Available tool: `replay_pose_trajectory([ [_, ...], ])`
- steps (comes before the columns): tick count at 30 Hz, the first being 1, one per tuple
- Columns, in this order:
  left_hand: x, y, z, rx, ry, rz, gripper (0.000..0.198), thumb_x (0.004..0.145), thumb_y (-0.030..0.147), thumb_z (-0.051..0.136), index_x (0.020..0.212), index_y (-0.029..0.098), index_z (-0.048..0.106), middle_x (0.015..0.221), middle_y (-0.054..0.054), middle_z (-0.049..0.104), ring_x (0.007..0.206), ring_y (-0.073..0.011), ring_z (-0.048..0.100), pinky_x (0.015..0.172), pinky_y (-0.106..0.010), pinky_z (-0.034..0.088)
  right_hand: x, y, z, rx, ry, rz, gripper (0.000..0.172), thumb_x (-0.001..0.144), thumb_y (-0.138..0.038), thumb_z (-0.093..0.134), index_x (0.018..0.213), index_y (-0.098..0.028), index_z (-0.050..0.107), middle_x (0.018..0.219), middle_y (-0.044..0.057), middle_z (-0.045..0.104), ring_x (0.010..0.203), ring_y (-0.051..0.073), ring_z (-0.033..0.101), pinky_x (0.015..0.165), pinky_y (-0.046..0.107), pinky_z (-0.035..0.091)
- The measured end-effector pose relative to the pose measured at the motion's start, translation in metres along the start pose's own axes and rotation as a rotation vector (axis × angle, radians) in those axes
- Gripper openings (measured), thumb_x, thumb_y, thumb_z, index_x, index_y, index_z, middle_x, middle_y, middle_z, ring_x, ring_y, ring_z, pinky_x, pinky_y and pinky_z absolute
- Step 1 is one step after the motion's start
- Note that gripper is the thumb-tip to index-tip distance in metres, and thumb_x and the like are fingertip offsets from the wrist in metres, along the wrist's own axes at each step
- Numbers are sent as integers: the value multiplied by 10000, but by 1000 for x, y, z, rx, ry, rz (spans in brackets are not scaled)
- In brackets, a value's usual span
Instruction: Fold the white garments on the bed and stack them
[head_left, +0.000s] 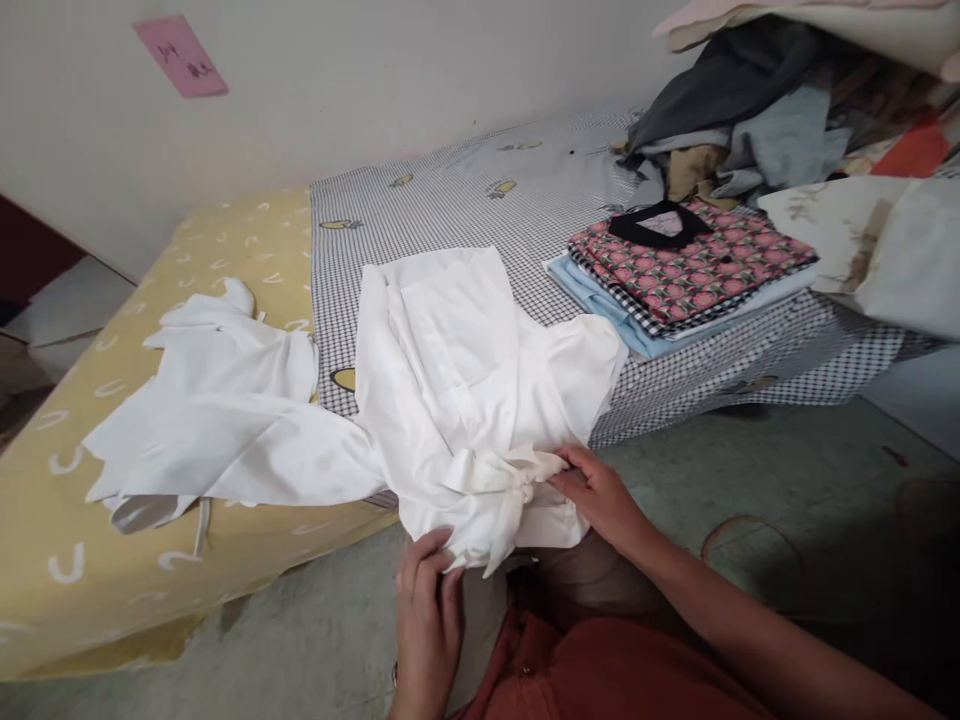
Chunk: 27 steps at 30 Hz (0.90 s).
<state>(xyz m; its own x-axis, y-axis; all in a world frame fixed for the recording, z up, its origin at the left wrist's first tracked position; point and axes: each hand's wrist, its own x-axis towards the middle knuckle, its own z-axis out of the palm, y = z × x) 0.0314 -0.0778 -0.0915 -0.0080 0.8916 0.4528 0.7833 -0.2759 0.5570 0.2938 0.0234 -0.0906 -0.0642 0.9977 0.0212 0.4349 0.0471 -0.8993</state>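
Observation:
A white long-sleeved blouse (465, 350) lies partly folded over the bed's near edge, its lower part hanging toward me. At its lower left edge, my left hand (429, 600) has its fingers curled on the cloth. My right hand (596, 495) pinches the gathered, ruffled part of the blouse on the right side. The fingertips of both hands are partly hidden by the fabric. Left of the blouse lies a second white garment (225, 410), loosely crumpled, with a thin tie hanging from it. One part of it reaches to the blouse.
A folded stack of clothes with a pink floral shirt (705, 265) on top sits to the right. Behind it is a heap of dark and grey clothes (742, 110). Yellow cloth (67, 520) and checked cloth (420, 200) cover the bed. A pink note (180, 55) is on the wall.

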Motion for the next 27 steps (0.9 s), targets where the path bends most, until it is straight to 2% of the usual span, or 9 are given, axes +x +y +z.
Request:
replay_pose_trajectory([
  [4,-21,1,-6,-77,78,-71,113,979,152,477,989,243,544,1132,-71,672,1072,-157,652,896,-301,538,2,-2,3,21,22,60,247,871,-448,591,874,-217,678,872,37,694,854,222,626,766,332,488],
  [7,-26,0,-6,-102,94,-124,104,962,146,495,929,244,485,1073,-65,654,1025,-152,646,881,-294,531,2,-1,4,-59,28,3,149,833,-366,618,842,-225,665,870,39,688,873,230,621,802,351,480],
  [10,-22,-2,-3,-25,8,-111,152,929,140,530,848,247,459,1036,-56,646,999,-166,636,857,-308,509,1,1,6,-162,0,-57,56,780,-251,632,821,-234,666,880,46,682,928,248,614,830,367,467],
  [14,-10,1,-1,116,-117,-61,164,929,221,566,795,238,473,965,-42,639,943,-195,612,831,-346,457,-1,5,7,-243,-12,-93,71,750,-194,662,806,-236,672,908,57,679,956,265,603,844,385,452],
  [18,-1,12,-1,232,-148,-35,328,878,407,708,729,232,474,905,-28,611,898,-218,578,847,-378,417,-3,7,9,-248,-10,-114,83,753,-174,652,811,-231,667,947,62,679,974,267,597,857,392,444],
  [21,1,18,0,333,-123,-54,353,905,362,682,678,233,445,842,-18,577,838,-211,552,845,-381,408,-3,6,8,-249,-5,-117,90,764,-162,621,807,-230,659,938,55,679,958,258,598,848,389,444],
  [23,1,20,2,389,-115,-74,281,915,308,668,721,233,477,828,-17,569,825,-216,548,839,-381,412,-2,6,8,-248,-2,-128,89,776,-164,605,800,-233,656,920,51,676,939,253,598,833,384,445],
  [25,3,22,3,435,-129,-59,210,878,343,722,887,210,559,887,-35,604,872,-242,566,856,-400,417,-2,6,8,-237,3,-134,89,792,-174,592,793,-235,656,907,50,673,936,254,598,821,381,445],
  [27,7,25,3,501,-167,-22,454,808,433,792,1109,170,578,999,-71,645,949,-278,580,917,-442,410,-2,7,8,-230,13,-134,92,808,-188,580,789,-237,655,899,51,671,933,256,597,820,386,442],
])
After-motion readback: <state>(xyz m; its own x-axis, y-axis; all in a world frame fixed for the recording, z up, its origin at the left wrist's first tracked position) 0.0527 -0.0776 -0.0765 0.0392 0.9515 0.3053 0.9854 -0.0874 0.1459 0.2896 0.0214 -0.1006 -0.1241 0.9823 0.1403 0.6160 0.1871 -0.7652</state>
